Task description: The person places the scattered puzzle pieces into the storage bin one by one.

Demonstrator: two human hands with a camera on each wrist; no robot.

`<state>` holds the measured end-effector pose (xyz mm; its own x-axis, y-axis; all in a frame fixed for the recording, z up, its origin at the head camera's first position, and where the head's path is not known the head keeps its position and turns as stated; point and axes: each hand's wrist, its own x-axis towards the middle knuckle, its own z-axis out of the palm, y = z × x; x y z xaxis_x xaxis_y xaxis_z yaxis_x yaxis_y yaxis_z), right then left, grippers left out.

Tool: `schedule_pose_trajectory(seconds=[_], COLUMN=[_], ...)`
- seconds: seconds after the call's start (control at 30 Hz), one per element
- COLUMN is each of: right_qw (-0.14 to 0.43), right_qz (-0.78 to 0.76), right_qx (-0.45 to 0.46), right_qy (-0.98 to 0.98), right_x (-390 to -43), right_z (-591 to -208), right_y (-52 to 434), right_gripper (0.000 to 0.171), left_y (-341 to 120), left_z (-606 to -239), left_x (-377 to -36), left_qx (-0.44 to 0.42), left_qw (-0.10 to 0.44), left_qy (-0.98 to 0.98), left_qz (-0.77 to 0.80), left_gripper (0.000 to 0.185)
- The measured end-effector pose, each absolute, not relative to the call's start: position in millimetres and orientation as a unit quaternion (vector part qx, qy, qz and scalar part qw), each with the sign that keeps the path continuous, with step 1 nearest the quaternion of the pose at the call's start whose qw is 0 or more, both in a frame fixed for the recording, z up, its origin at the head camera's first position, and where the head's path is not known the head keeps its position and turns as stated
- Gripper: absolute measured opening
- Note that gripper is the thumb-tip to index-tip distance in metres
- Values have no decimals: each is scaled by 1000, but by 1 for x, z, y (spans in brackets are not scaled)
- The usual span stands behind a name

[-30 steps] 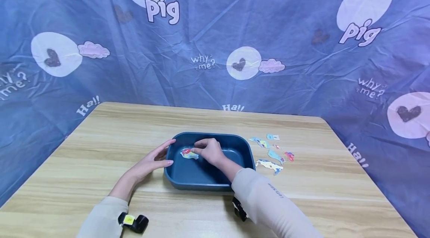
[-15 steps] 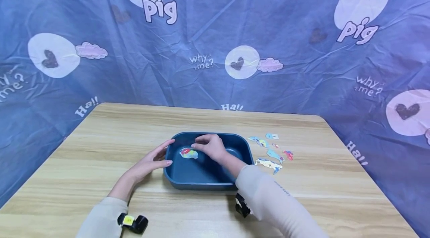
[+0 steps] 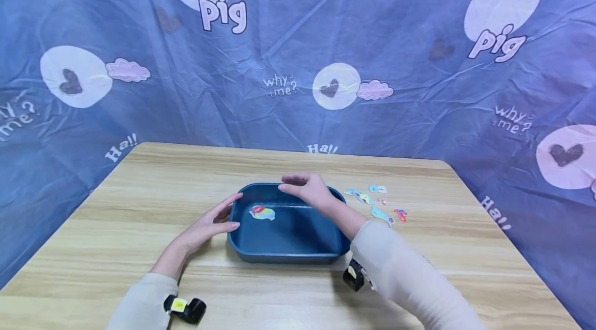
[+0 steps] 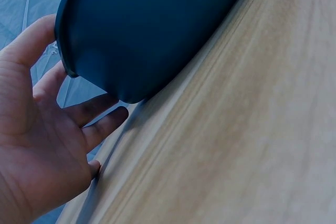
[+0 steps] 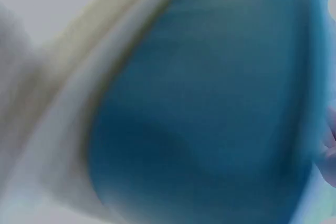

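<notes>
A dark blue rectangular box (image 3: 298, 255) sits on the table. Inside, toward its left end, lies a flat cutout (image 3: 263, 213) in red, yellow and pale blue. My left hand (image 3: 205, 230) touches the box's left rim, thumb and fingertips spread along it; the left wrist view shows rather straight fingers (image 4: 107, 128) beside the outer wall. My right hand (image 3: 309, 191) hangs over the far rim, with thumb and fingers apart and nothing visible between them. The right wrist view is blurred, with the box (image 5: 199, 93) filling most of it.
Several flat cutouts lie right of the box: a blue-and-yellow one (image 3: 358, 196), a pale blue one (image 3: 382, 214), a red one (image 3: 400, 215) and a small light-blue one (image 3: 377, 189). The right sleeve (image 3: 396, 268) hides part of that area. A printed blue cloth (image 3: 298, 128) hangs behind the table.
My right hand has let go of the cutout, leaving it in the box, and has risen back and rightward to the far rim. The left hand and box have stayed put.
</notes>
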<state>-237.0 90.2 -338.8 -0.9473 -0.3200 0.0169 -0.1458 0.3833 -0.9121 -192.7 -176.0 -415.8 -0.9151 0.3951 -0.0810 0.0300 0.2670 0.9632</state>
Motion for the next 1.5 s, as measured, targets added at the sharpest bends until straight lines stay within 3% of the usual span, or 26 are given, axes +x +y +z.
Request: schedule_pose_trajectory(seconds=[0.3,0.67,1.5], right_qw=[51,25,-44], right_qz=[-536,-528,-495], right_qx=[-169,-142,-81], right_qy=[826,837,864], right_x=[-240,-238,-225], right_z=[-313,-304,-344], right_y=[122,171,266], right_gripper=[37,40,48], left_y=[-175,-176,-176], left_z=[-415,-414,-413], left_x=[-194,-191,-191], left_qx=[137,139,133], left_qw=[153,155,156], left_qy=[779,778,782], left_qz=[593,593,589], left_gripper=[68,68,68])
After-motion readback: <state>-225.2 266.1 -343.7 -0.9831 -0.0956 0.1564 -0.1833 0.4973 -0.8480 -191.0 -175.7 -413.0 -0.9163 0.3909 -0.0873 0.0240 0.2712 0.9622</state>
